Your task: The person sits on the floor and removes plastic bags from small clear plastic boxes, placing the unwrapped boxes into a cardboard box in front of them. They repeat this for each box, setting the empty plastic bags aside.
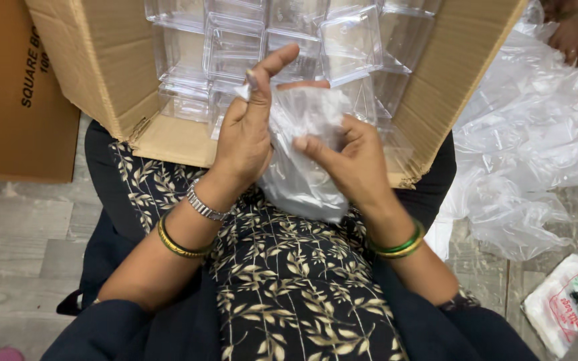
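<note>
Over my lap, both hands hold a clear plastic bag (300, 175). My left hand (247, 137) grips its left side, thumb raised and fingers curled around the film. My right hand (349, 159) pinches the bag's upper right part with fingertips pressed into the plastic. Just beyond the hands an open cardboard box (112, 73) lies tipped toward me, filled with several clear square plastic containers (234, 48). The bag's lower end hangs down over my leaf-patterned clothing.
A heap of crumpled clear plastic sheeting (533, 144) covers the floor to the right. Another person's hand (570, 37) rests on it at the top right. A flat cardboard box (15, 93) stands at the left. A white printed packet (563, 304) lies at the lower right.
</note>
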A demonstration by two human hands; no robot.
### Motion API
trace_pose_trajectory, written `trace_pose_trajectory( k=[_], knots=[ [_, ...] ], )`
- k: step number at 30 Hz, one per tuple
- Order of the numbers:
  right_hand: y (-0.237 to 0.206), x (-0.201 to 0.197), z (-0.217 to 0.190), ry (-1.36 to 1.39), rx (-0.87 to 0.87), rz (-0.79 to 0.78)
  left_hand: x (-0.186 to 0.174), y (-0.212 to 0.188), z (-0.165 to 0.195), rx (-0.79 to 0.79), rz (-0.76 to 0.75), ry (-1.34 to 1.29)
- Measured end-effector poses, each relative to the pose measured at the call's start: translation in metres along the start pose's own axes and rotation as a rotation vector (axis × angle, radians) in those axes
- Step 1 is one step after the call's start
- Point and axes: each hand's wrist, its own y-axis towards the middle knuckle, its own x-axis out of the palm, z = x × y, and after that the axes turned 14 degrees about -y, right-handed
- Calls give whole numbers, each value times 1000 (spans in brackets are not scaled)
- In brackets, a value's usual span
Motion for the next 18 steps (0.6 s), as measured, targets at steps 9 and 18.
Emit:
trace_pose_trajectory(
  k=[9, 18],
  knots=[
    [1, 21, 10, 193, 3, 180, -14, 0, -25, -37, 161, 145],
    [6, 15, 41, 123, -88, 300, -18, 0, -30, -27, 220, 32]
  ],
)
